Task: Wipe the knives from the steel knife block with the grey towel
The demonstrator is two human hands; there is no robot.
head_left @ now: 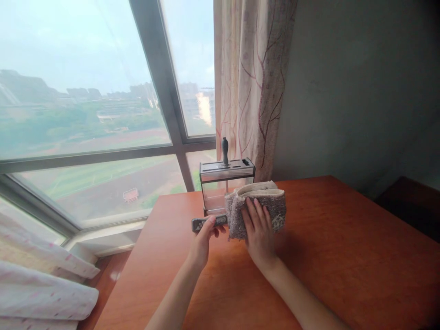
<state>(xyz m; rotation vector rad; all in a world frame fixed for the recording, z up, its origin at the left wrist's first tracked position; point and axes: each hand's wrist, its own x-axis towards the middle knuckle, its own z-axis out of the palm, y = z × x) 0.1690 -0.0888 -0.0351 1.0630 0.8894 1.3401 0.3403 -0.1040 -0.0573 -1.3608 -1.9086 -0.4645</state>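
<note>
My left hand (pixel 205 240) grips a flat dark handle (pixel 199 224) with lighter markings, held roughly level above the table. The tool's other end disappears into a thick folded grey-brown towel (pixel 237 220), so its kind cannot be told. My right hand (pixel 258 233) holds the towel around it, fingers pressed against the near face and thumb hidden. Just behind stands a clear-sided stand (pixel 227 172) with a slotted metallic top. A dark, rounded handle (pixel 225 151) sticks up from it, and a thin shaft shows through the clear side below.
The reddish-brown wooden table (pixel 343 256) reaches under both arms. A large window (pixel 85 114) with grey frames fills the left and back. A patterned curtain (pixel 257 82) hangs behind the stand, another curtain (pixel 37 288) at lower left. A dark piece of furniture (pixel 409 206) stands at right.
</note>
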